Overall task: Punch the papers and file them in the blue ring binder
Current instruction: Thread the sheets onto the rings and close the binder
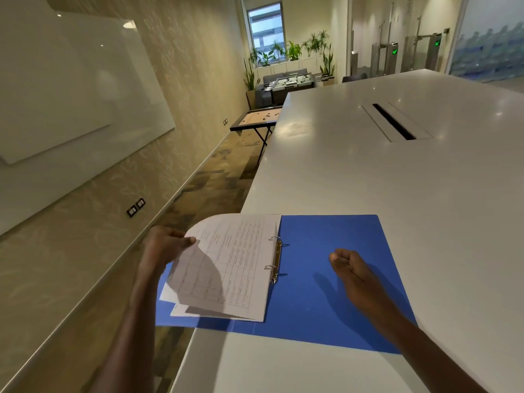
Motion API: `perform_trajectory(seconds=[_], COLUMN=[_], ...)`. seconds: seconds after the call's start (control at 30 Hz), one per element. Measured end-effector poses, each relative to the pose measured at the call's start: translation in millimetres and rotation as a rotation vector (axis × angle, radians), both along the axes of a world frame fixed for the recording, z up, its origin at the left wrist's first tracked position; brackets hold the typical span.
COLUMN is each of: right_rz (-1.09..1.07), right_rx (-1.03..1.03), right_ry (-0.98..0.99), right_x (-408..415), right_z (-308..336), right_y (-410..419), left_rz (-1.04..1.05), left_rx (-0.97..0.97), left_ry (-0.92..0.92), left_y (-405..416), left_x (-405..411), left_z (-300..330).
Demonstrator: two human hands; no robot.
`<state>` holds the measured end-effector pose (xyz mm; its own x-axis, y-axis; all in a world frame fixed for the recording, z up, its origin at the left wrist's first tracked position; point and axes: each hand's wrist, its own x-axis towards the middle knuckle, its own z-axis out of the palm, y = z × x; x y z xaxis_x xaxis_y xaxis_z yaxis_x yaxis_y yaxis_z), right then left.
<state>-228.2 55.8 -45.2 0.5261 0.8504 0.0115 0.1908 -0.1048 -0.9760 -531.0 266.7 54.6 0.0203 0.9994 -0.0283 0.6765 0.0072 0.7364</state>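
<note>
The blue ring binder [334, 285] lies open flat at the table's left front corner, its left cover overhanging the edge. Two metal rings [276, 258] stand at its spine. Printed papers [235, 268] sit on the rings over the left cover. My left hand [163, 245] pinches the outer left edge of the top sheets and lifts them, so they curl upward. My right hand [350, 268] rests on the bare right cover with fingers curled loosely, holding nothing. No hole punch is in view.
The white table [368, 171] stretches away to the right, with a dark cable slot [392, 121] in its middle. Left of the table edge the floor drops away beside a wall with a whiteboard [71, 89]. A small game table [258, 119] stands further back.
</note>
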Motion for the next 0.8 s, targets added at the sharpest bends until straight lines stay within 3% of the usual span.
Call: perform_trajectory(seconds=[0.3, 0.47, 0.8], right_rz=[0.001, 0.009, 0.017], right_rx=[0.009, 0.015, 0.031], right_ry=[-0.008, -0.017, -0.037], right_x=[1.2, -0.6, -3.5], right_z=[-2.5, 0.2, 5.3], right_y=[2.6, -0.2, -3.0], left_rz=[0.083, -0.034, -0.165], left_rx=[-0.081, -0.175, -0.216], left_ry=[0.072, 0.321, 0.570], left_y=[-1.9, -9.3, -13.1], left_x=[16.8, 35.3, 57.3], left_z=[-50.8, -54.7, -59.0])
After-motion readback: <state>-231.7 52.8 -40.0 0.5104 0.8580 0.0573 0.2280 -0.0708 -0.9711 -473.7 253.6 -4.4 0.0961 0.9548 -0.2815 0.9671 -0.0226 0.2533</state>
